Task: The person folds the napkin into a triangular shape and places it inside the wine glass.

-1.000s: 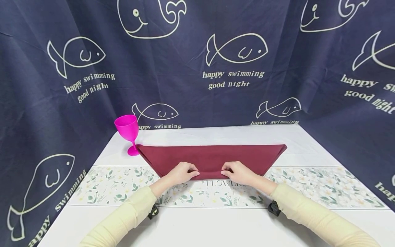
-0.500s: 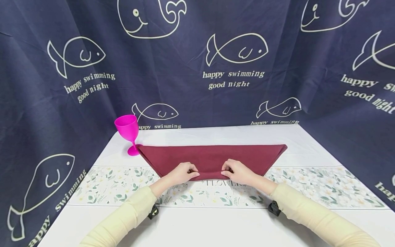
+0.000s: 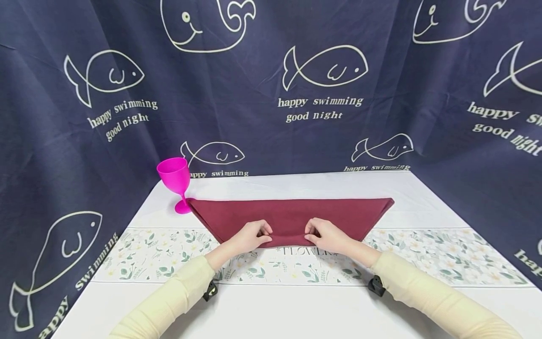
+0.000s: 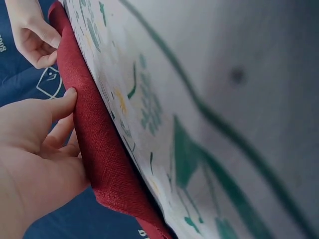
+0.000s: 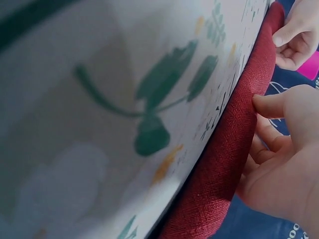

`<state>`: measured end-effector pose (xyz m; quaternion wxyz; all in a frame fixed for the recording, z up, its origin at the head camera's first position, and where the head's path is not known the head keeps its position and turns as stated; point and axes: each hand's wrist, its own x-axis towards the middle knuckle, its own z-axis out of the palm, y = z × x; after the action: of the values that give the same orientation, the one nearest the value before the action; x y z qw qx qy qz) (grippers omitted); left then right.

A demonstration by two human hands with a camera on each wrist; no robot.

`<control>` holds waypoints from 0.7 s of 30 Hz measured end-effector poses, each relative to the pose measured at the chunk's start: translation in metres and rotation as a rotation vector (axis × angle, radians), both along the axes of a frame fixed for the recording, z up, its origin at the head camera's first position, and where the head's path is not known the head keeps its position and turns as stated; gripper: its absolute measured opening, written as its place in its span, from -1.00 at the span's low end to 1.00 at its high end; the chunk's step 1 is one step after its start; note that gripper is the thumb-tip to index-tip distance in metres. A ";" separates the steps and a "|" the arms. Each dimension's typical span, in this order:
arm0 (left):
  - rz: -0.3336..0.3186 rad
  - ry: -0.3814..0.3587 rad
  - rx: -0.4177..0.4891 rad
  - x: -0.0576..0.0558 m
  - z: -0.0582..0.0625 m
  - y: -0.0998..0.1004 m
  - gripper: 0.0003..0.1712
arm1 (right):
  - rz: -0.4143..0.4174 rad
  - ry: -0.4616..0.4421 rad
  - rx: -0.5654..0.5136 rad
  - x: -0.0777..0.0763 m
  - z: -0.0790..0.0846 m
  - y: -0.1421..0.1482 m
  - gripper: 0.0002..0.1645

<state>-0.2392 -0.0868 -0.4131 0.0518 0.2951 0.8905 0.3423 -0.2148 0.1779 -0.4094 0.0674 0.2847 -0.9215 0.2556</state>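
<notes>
A dark red cloth napkin (image 3: 292,214) lies folded on the table, wide at the far side and narrowing toward me. Its near edge is turned up into a thick roll, seen close up in the left wrist view as a red roll (image 4: 99,129). My left hand (image 3: 249,236) pinches this edge left of its middle, with the thumb (image 4: 67,99) on the near side and fingers curled behind. To the right, my right hand (image 3: 328,235) holds the same edge in a like pinch, its thumb (image 5: 266,104) against the roll. A short stretch of cloth separates the hands.
A bright pink goblet (image 3: 175,176) stands upright at the back left, its base beside the napkin's far left corner. Under the napkin runs a floral printed band (image 3: 436,256) across the white table (image 3: 288,310). Dark blue fish-print curtains (image 3: 262,127) enclose the back and sides.
My left fingers have shifted slightly up and away along the rolled edge; the right fingers have moved only a little. Napkin and goblet look nearly the same.
</notes>
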 end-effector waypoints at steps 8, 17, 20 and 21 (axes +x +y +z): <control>-0.033 0.089 0.007 0.001 0.001 -0.002 -0.95 | 0.005 0.029 -0.014 -0.001 -0.001 0.000 -0.92; 0.027 0.110 -0.004 -0.001 0.004 0.000 -0.90 | 0.017 0.050 -0.011 -0.001 0.001 -0.002 -0.81; 0.022 0.089 -0.001 0.000 0.005 0.000 -0.89 | 0.021 0.068 -0.009 -0.001 0.001 -0.001 -0.78; 0.019 0.085 0.001 0.000 0.005 0.000 -0.89 | 0.021 0.070 -0.011 -0.001 0.002 -0.001 -0.78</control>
<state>-0.2394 -0.0864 -0.4078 0.0104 0.3011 0.8945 0.3303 -0.2154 0.1767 -0.4079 0.0984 0.3028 -0.9140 0.2514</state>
